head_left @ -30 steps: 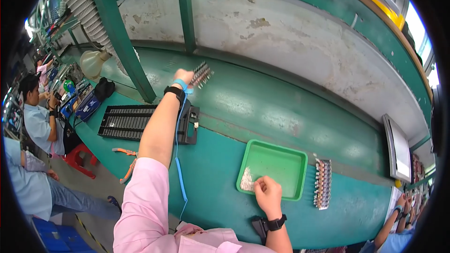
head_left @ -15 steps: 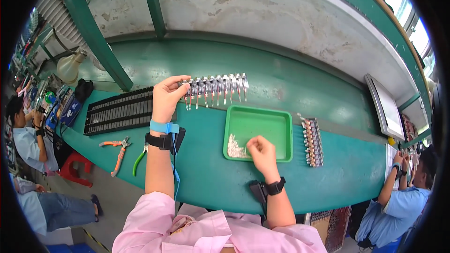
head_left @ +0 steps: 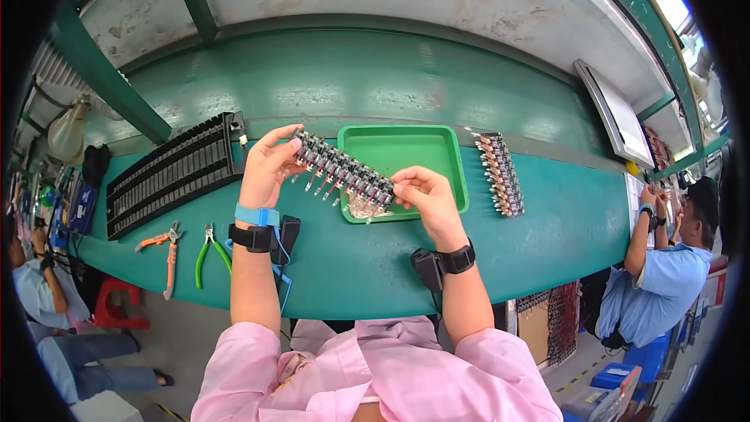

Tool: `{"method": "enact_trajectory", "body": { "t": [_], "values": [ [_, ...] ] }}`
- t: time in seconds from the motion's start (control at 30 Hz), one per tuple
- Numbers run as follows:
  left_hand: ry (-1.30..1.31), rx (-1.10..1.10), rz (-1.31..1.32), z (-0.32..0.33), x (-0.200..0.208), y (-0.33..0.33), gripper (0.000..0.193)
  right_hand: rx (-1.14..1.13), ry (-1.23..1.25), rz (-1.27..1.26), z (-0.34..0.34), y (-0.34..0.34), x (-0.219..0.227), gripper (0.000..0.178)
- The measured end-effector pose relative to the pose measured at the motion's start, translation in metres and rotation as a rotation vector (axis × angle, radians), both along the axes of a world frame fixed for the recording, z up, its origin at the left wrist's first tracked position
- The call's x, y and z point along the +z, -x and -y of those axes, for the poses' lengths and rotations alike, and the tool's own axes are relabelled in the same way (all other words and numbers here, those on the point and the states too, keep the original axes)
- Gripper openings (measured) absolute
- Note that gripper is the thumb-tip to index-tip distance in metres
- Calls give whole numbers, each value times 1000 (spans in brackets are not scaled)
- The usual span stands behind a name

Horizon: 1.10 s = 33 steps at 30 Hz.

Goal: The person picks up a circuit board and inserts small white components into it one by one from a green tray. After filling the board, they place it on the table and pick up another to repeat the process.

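In the head view, a strip of small dark components (head_left: 344,170) was held up between the person's two hands, slanting down to the right above the desk (head_left: 344,281), its lower part in front of the left side of the green tray (head_left: 426,155). The left hand (head_left: 269,162) had its grip pinched on the strip's upper left end, thumb against fingers. The right hand (head_left: 428,199) had thumb and forefinger drawn together at the lower right end, pinching it by the corner, the other fingers curled behind.

The strip looked light and fairly stiff, spanning the hands without a clear sag. Its thin legs, hanging along the lower edge, seemed the fragile part, likely to bend under pressure or snag on something. The two ends looked the safest place to take hold, well clear of those legs; a gentle pinch would probably do, since the bodies did not look especially slippery.

Small pale pieces (head_left: 366,208) lay in the tray's near left corner, just below the strip. A similar strip (head_left: 501,174) rested right of the tray, and a black slotted rack (head_left: 173,178) stood left of the left hand, with orange-handled pliers (head_left: 171,262) and green-handled cutters (head_left: 201,264) nearer the person.
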State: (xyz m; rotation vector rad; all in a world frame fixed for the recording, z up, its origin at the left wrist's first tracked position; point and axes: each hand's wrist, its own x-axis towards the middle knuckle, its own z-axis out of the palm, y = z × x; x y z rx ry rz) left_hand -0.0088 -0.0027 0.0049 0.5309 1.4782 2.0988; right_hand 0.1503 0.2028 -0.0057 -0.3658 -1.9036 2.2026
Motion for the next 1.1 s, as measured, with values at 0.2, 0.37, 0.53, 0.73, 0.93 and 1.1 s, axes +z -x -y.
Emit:
{"method": "enact_trajectory", "body": {
  "t": [0.2,0.37,0.53,0.73,0.93,1.1],
  "values": [
    [-199,85,334,-7,-12,-7,15,77,64,34,13,0,6,11],
    [-72,56,304,-4,-15,1,11,252,-14,90,16,4,4,11],
    [42,-15,233,-5,-13,-5,9,21,-494,43,12,11,-8,8],
    [83,-113,221,-11,-7,-14,9,111,-969,119,21,21,-5,13],
    [62,-95,234,-9,-8,-11,9,182,-1005,126,23,25,-1,12],
    [89,-117,230,-10,-8,-10,11,207,-988,116,21,31,3,9]
  ]
}}
